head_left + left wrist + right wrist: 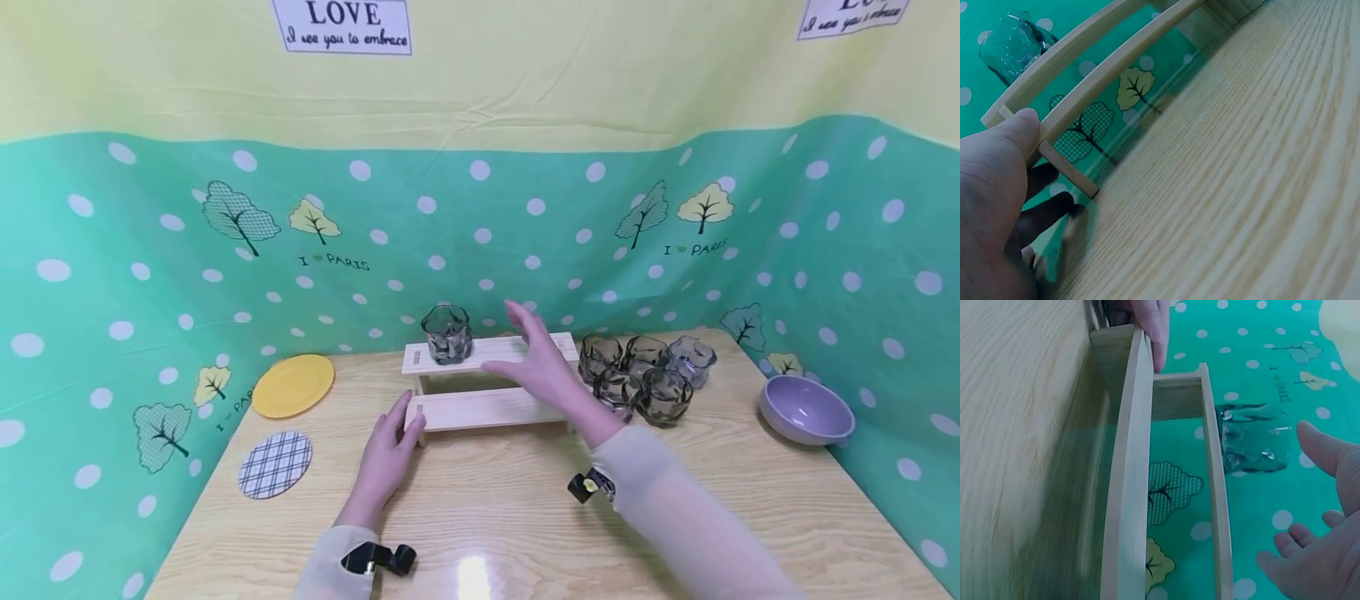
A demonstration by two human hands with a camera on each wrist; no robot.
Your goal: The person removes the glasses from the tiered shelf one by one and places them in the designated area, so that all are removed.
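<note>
A two-step wooden rack [480, 410] stands in the middle of the table. My left hand [387, 450] holds the left end of its lower step, thumb at the front edge [1019, 128] and fingers round the side. On the left part of the upper step sits a smoky glass cup [448, 335], also seen in the right wrist view as a clear cup [1255, 439]. My right hand [542, 367] hovers over the right part of the rack, thumb and fingers spread apart, holding nothing, to the right of that cup.
Several smoky glass cups [666, 396] cluster just right of the rack. Farther right is a purple bowl [806, 408]. A yellow plate [292, 386] and a checked round mat [275, 465] lie at the left. A patterned cloth [480, 217] hangs behind the table.
</note>
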